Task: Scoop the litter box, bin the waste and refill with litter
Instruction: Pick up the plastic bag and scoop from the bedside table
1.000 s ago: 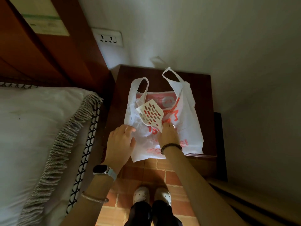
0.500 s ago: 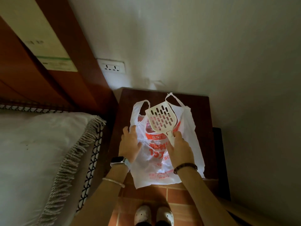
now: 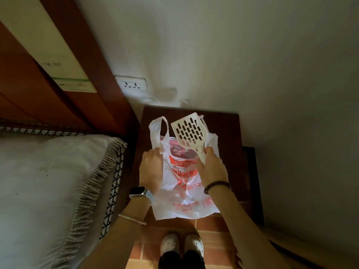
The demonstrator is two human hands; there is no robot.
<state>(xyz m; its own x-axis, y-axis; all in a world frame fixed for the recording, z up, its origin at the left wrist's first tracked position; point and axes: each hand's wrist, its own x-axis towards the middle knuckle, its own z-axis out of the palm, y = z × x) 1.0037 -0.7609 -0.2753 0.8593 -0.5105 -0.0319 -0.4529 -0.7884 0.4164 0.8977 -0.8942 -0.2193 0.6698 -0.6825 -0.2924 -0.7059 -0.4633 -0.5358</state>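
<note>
A white plastic bag [image 3: 184,202] with red print lies flat on a dark wooden bedside table [image 3: 227,129]. My left hand [image 3: 151,167] grips the bag's left side just below its left handle loop. My right hand [image 3: 212,167] holds the handle of a white slotted litter scoop [image 3: 189,133], whose head points up and away over the bag's top. The right hand also rests on the bag's right side. No litter box is in view.
A bed with a white fringed pillow [image 3: 48,187] lies to the left, against a wooden headboard [image 3: 38,78]. A wall socket [image 3: 131,85] sits above the table. Tiled floor [image 3: 209,226] and my white shoes [image 3: 181,244] are below. A dark frame stands right of the table.
My right hand has lifted the scoop from lying on the bag so its head points upward. Both hands have slid up the bag's sides toward its handles.
</note>
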